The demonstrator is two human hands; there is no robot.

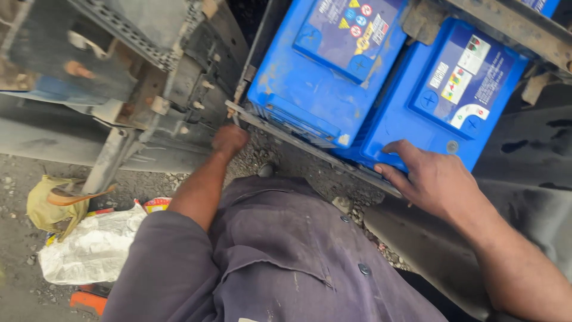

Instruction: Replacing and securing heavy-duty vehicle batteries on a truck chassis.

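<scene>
Grey work shirt (280,250) nearest; both blue batteries (322,71) sit seated in the metal tray (310,148) — right hand (432,179) flat, open, on the right battery (453,89)'s front edge; left hand (229,140) fisted at the tray's left corner — contents hidden.

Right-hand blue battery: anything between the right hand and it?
Nothing visible. The right hand already rests on the near corner of the blue battery. The left hand is apart, at the tray's corner.

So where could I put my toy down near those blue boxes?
Bare gravel ground lies left of the yellow bag and white bag. It is crowded where the two blue batteries sit tight together, with the left hand and right hand there.
</scene>
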